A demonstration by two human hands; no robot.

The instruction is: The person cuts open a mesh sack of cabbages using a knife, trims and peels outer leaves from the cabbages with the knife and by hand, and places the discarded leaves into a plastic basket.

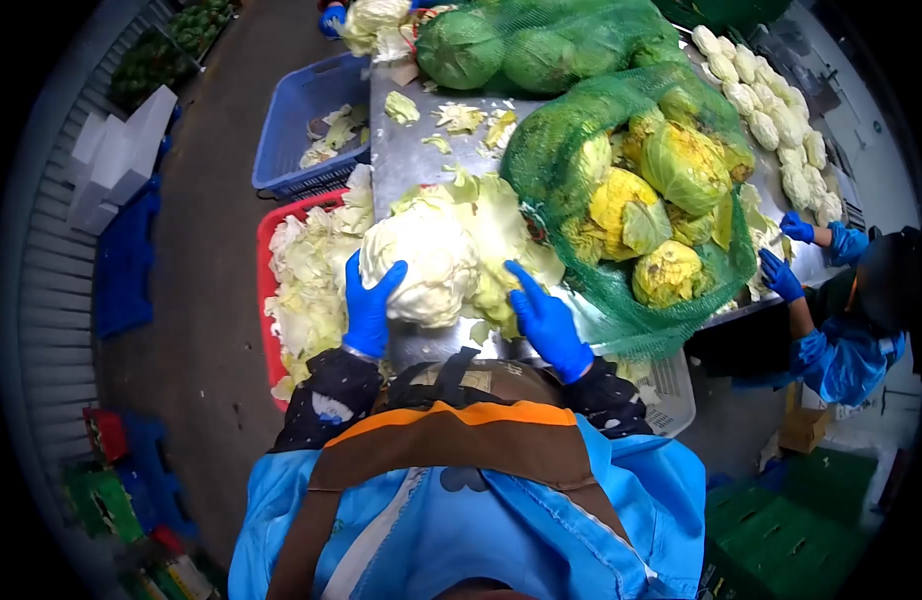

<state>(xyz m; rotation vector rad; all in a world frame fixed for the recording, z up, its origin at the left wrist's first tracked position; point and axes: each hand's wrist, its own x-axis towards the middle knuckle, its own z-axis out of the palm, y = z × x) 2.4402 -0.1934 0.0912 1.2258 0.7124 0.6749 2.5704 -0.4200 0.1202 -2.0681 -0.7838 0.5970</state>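
Note:
A pale, trimmed cabbage (421, 262) rests on the metal table in front of me. My left hand (369, 310), in a blue glove, cups its left side with thumb and fingers apart against it. Loose yellow-green outer leaves (496, 235) spread out behind the cabbage and to its right. My right hand (549, 320), also blue-gloved, is at the right edge of these leaves, fingers stretched out and thumb apart. Its fingertips seem to touch the leaves; no firm grip shows. The underside of the cabbage is hidden.
A green net bag (541, 150) of yellowed cabbages lies close on the right, with another net bag (551, 50) behind. Red basket (271, 350) full of leaves and blue crate (281, 140) stand left. Trimmed cabbages (771, 100) line the far right, near a co-worker's gloved hands (781, 275).

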